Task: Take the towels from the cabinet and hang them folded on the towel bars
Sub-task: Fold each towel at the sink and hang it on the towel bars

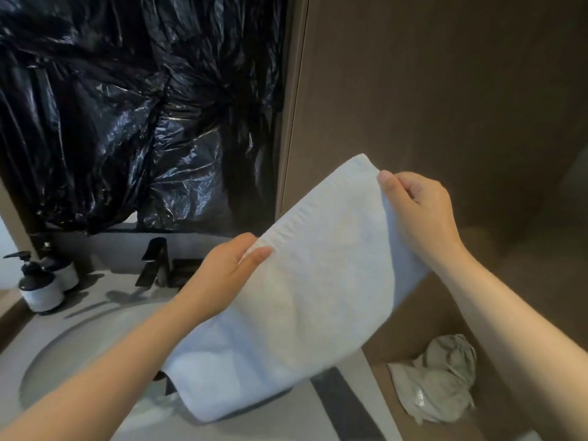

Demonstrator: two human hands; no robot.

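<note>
1. Two pump bottles (39, 288) stand at the back-left corner of the counter (12, 367), just beside the left rim of the sink basin (73, 354). Their labels are too blurred to read.
2. A crinkled black plastic sheet (127, 106) hangs above the counter's back edge. A dark faucet (156, 262) stands under it at the basin's back rim.
3. The left hand (226, 272), its forearm reaching across the basin, pinches the top edge of the towel (318, 281) with the thumb on the near face.
4. The white towel is stretched between the two hands over the counter's right half and slants up to the right. Its lower fold sags toward the counter's front edge. I cannot tell whether it touches.
5. The right hand (420, 214), well apart from the left, grips the towel's upper corner, close before the brown wall panel (445, 90).
6. Past the counter's right edge, a crumpled pale bag (442, 386) lies in a brown bin (413, 329).
</note>
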